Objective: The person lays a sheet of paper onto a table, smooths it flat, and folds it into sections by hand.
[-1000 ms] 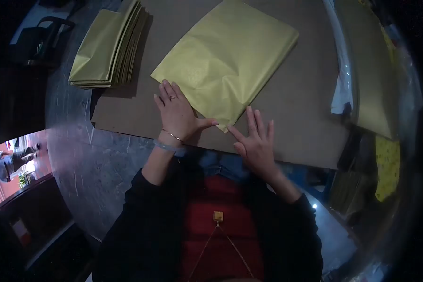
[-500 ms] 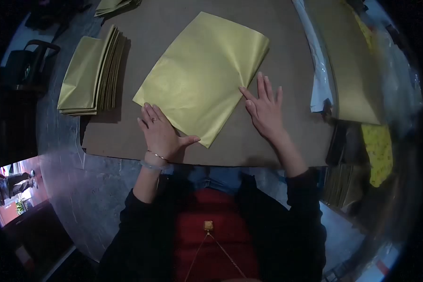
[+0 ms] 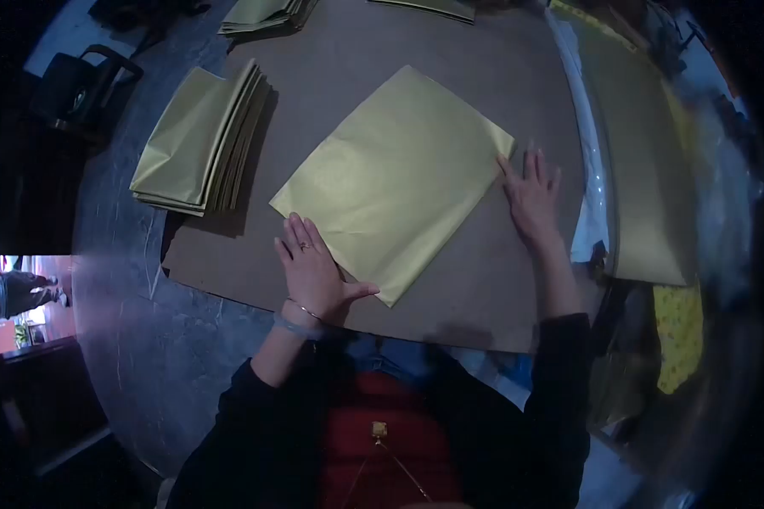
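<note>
1 yellow paper (image 3: 395, 178): on the worktop (image 3: 484, 276), between both hands' fingers.
Left hand (image 3: 312, 276): fingers open, spread at its lower-left edge.
Right hand (image 3: 535, 204): fingers open, index at its right edge.
Stack (image 3: 191, 140): left of the left fingers.

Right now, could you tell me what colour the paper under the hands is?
Yellow-gold paper; head view.

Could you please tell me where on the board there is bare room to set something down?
The board is bare beyond the yellow paper, up to the far stacks, and between the paper's near right edge and the right forearm. It looks tight around the left hand and between the right hand and white plastic.
</note>
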Demonstrator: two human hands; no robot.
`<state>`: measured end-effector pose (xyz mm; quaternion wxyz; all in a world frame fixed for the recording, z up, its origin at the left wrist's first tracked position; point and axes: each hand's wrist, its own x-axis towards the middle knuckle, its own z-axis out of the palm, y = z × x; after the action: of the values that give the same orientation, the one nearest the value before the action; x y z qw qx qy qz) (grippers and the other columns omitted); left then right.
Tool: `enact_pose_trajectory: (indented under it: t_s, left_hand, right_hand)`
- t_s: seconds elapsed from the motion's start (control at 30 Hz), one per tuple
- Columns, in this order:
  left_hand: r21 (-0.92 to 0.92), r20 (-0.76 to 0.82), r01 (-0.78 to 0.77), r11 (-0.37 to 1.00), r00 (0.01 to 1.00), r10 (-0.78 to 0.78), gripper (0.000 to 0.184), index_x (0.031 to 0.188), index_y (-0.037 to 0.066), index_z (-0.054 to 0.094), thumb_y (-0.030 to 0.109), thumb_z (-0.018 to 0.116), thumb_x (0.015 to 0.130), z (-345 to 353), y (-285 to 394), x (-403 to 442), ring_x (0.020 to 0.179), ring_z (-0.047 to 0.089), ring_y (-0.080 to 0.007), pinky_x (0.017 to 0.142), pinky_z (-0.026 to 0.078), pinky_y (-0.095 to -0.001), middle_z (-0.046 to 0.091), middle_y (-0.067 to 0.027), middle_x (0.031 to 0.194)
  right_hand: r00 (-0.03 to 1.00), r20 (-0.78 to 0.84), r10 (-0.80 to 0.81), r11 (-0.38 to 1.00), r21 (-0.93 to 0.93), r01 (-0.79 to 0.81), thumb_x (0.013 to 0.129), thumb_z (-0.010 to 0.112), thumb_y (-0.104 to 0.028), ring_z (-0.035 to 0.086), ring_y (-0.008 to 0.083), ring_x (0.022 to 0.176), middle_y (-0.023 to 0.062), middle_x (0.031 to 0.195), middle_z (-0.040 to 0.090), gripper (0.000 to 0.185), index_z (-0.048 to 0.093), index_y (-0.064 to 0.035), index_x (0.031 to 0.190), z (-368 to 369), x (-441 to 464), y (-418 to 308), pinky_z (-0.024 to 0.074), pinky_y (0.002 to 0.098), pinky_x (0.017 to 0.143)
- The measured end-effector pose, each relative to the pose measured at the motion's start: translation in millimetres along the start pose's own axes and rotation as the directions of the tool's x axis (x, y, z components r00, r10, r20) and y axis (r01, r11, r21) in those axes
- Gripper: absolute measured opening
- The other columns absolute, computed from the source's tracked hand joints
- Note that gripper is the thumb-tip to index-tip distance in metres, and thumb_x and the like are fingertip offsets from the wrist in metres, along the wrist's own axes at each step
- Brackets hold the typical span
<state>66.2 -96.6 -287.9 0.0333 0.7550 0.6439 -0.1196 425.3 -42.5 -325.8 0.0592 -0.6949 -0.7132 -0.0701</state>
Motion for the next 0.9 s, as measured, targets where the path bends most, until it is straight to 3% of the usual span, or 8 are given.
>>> enact_pose_trajectory:
  t_s: [0.37,0.57,0.63,0.67,0.73,0.77,0.83,0.9]
  left_hand:
    - [-0.078,0.019,0.012,0.997,1.0,-0.011,0.145,0.136,-0.018,0.018,0.086,0.06,0.042,-2.7,-1.1,-0.8,0.138,0.012,-0.0429,0.109,0.017,-0.0558,0.015,-0.0357,0.144]
    - [-0.102,0.024,0.024,0.994,0.999,-0.021,0.143,0.136,-0.017,0.019,0.083,0.064,0.044,-4.4,0.1,1.1,0.138,0.013,-0.0427,0.109,0.016,-0.0544,0.016,-0.0338,0.145]
    - [-0.104,0.031,0.04,0.994,0.999,-0.037,0.143,0.137,-0.017,0.019,0.083,0.063,0.044,-7.5,-0.9,2.4,0.138,0.013,-0.0427,0.11,0.016,-0.0542,0.016,-0.0335,0.145]
    - [-0.111,0.037,0.032,0.993,0.999,-0.028,0.143,0.137,-0.017,0.018,0.084,0.062,0.044,-8.3,-0.4,-0.4,0.138,0.013,-0.0427,0.11,0.015,-0.0541,0.016,-0.0331,0.145]
    - [-0.049,0.095,0.069,0.996,0.993,-0.064,0.144,0.137,-0.016,0.018,0.084,0.062,0.044,-12.8,3.4,0.1,0.139,0.011,-0.0422,0.11,0.013,-0.054,0.016,-0.0328,0.145]
    - [-0.056,0.087,0.063,0.996,0.995,-0.058,0.144,0.138,-0.016,0.018,0.085,0.061,0.044,-10.2,2.4,0.4,0.139,0.01,-0.0421,0.11,0.012,-0.054,0.016,-0.0327,0.145]
    - [-0.037,0.078,0.047,0.998,0.996,-0.044,0.144,0.138,-0.015,0.018,0.086,0.06,0.044,-9.7,0.8,0.5,0.139,0.01,-0.0417,0.111,0.011,-0.0537,0.017,-0.0322,0.146]
    - [-0.05,0.054,0.044,0.998,0.998,-0.041,0.144,0.139,-0.014,0.018,0.086,0.06,0.044,-7.2,-2.0,0.4,0.139,0.01,-0.0416,0.111,0.011,-0.0536,0.016,-0.0323,0.146]
  right_hand:
    - [0.998,-0.018,0.054,0.996,-0.072,-0.056,0.1,0.02,-0.04,0.01,0.0323,0.142,0.0143,0.153,0.012,0.044,0.038,-0.0337,0.14,24.9,30.8,38.7,0.0015,0.0586,0.11]
    - [0.992,-0.057,0.113,0.993,-0.034,-0.115,0.1,0.026,-0.036,0.013,0.0325,0.141,0.0163,0.152,0.013,0.046,0.032,-0.0243,0.144,21.3,24.2,4.4,0.0044,0.0586,0.11]
    - [0.989,-0.145,-0.03,0.968,0.242,0.065,0.099,0.028,-0.036,0.016,0.03,0.141,0.0151,0.152,0.017,0.048,0.032,-0.0178,0.143,-10.2,10.9,-58.6,0.009,0.054,0.112]
    - [0.969,-0.016,-0.246,0.93,0.277,0.24,0.099,0.03,-0.036,0.017,0.0279,0.141,0.0131,0.152,0.018,0.048,0.033,-0.0169,0.143,-21.9,-1.3,-90.7,0.0115,0.0516,0.112]
    - [0.786,0.153,-0.598,0.761,0.414,0.499,0.096,0.037,-0.036,0.021,0.0239,0.139,0.0074,0.151,0.023,0.049,0.035,-0.0152,0.141,-39.9,-21.8,-131.0,0.0163,0.0474,0.112]
    - [0.775,0.145,-0.615,0.745,0.429,0.511,0.096,0.037,-0.036,0.021,0.0239,0.139,0.0074,0.151,0.023,0.049,0.035,-0.0152,0.141,-33.4,-20.2,-134.4,0.0163,0.0474,0.112]
    - [0.85,0.109,-0.516,0.848,0.207,0.488,0.096,0.038,-0.037,0.023,0.0247,0.139,0.0065,0.151,0.025,0.05,0.035,-0.0149,0.141,-11.5,-4.5,-116.6,0.0169,0.0482,0.112]
    - [0.966,0.037,-0.256,0.956,0.158,0.247,0.097,0.038,-0.036,0.023,0.0253,0.139,0.0098,0.15,0.026,0.051,0.034,-0.0122,0.141,7.9,26.4,-64.6,0.0171,0.0495,0.112]
